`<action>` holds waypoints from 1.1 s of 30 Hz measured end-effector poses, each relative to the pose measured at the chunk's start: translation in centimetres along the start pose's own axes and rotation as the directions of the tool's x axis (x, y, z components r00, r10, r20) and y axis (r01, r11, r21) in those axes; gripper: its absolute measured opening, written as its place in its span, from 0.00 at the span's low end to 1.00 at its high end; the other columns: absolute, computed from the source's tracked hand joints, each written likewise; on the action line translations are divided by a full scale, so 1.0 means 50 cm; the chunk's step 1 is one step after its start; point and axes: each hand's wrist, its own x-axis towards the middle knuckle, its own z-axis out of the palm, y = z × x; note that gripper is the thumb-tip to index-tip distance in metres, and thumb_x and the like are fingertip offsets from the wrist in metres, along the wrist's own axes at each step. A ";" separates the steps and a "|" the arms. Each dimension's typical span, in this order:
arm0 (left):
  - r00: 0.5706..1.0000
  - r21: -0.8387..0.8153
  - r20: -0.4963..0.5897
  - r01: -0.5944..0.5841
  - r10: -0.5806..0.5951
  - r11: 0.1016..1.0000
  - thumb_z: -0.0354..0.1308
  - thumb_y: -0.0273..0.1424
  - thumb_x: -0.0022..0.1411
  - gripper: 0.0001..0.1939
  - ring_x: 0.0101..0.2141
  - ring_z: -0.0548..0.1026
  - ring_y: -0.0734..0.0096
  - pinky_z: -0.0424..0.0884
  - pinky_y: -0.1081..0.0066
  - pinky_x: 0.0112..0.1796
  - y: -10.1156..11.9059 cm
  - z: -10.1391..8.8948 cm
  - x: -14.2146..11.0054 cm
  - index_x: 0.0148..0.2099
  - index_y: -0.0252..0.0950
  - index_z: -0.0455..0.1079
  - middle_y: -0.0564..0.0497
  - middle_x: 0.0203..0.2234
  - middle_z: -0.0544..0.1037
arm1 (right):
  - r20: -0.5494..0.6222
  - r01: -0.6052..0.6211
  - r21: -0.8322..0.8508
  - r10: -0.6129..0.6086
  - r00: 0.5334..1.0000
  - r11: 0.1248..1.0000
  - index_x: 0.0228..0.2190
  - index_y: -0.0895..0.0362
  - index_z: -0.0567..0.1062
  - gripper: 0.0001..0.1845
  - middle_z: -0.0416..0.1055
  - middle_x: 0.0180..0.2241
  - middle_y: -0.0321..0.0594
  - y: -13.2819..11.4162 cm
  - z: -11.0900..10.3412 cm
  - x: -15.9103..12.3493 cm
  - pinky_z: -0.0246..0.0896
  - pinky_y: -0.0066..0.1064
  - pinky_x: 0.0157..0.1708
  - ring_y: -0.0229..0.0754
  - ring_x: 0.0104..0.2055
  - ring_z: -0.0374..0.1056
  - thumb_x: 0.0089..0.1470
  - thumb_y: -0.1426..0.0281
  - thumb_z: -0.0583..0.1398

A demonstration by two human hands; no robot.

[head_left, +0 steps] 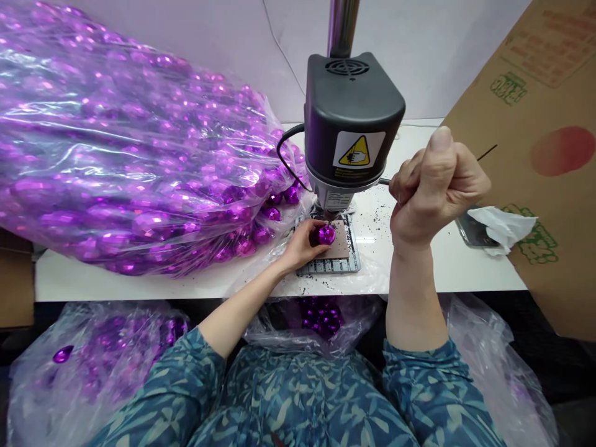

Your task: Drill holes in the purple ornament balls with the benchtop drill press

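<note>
My left hand (pixel 302 245) pinches a shiny purple faceted ball (pixel 326 234) on a small brown board (pixel 342 245) under the drill press (pixel 354 112). That board lies on the grey slotted base (pixel 321 267) of the press, which is sprinkled with dark shavings. On the right, my right hand (pixel 435 183) is raised and wrapped round the lever (pixel 384 182) at the side of the press; most of the lever is hidden by the fist. The drill tip is hard to make out above the ball.
A large clear bag (pixel 139 143) of purple balls fills the table's left side. A cardboard box (pixel 540 124) leans at the right, near a white crumpled tissue (pixel 505 226). Below the table edge, an open plastic bag (pixel 274 329) holds more purple balls. Shavings litter the white table (pixel 139 285).
</note>
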 end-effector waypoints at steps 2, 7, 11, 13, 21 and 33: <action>0.999 0.040 -0.023 -0.034 0.035 0.999 0.77 0.26 0.51 0.30 0.55 0.75 0.49 0.70 0.48 0.60 -0.002 0.011 -0.002 0.55 0.37 0.74 0.43 0.51 0.79 | -0.002 0.001 0.009 -0.001 1.000 1.000 0.16 0.56 0.54 0.31 0.48 0.12 0.27 0.000 0.000 -0.001 0.41 0.31 0.18 0.27 0.14 0.46 0.62 0.56 0.61; 1.000 -0.088 0.005 -0.026 0.027 0.996 0.75 0.28 0.55 0.29 0.56 0.76 0.51 0.71 0.51 0.60 -0.022 0.029 -0.001 0.58 0.37 0.72 0.40 0.54 0.78 | 0.005 -0.011 -0.011 0.011 1.000 1.000 0.16 0.56 0.55 0.31 0.48 0.12 0.27 0.001 -0.003 -0.006 0.42 0.30 0.19 0.25 0.15 0.46 0.63 0.55 0.60; 0.999 -0.110 0.012 -0.031 0.032 0.993 0.75 0.29 0.55 0.30 0.55 0.77 0.51 0.71 0.51 0.59 -0.033 0.030 0.001 0.58 0.36 0.71 0.40 0.54 0.78 | -0.017 0.009 0.005 -0.009 1.000 1.000 0.16 0.57 0.55 0.32 0.49 0.12 0.26 0.004 -0.006 -0.015 0.42 0.28 0.18 0.24 0.14 0.46 0.63 0.56 0.60; 0.999 -0.105 0.009 -0.040 0.041 0.994 0.75 0.30 0.55 0.30 0.55 0.77 0.51 0.71 0.51 0.59 -0.037 0.030 0.002 0.58 0.37 0.71 0.40 0.54 0.78 | -0.021 0.038 0.001 -0.038 0.999 0.999 0.16 0.58 0.54 0.32 0.49 0.12 0.26 0.005 -0.009 -0.022 0.42 0.26 0.17 0.24 0.14 0.47 0.63 0.57 0.60; 0.997 -0.100 0.002 -0.079 0.080 0.992 0.76 0.30 0.55 0.30 0.55 0.77 0.51 0.72 0.52 0.58 -0.047 0.032 0.003 0.58 0.38 0.71 0.42 0.52 0.78 | -0.023 0.198 0.080 -0.196 0.980 0.977 0.16 0.60 0.48 0.31 0.43 0.12 0.28 0.021 -0.017 -0.043 0.42 0.20 0.14 0.22 0.14 0.45 0.65 0.66 0.58; 0.996 -0.092 0.014 -0.085 0.087 0.992 0.75 0.31 0.55 0.29 0.54 0.77 0.50 0.72 0.51 0.57 -0.035 0.024 0.002 0.56 0.37 0.71 0.41 0.52 0.79 | -0.012 0.406 0.068 -0.406 0.914 0.911 0.18 0.58 0.48 0.26 0.41 0.12 0.26 0.061 -0.040 -0.072 0.45 0.20 0.14 0.23 0.12 0.43 0.63 0.72 0.55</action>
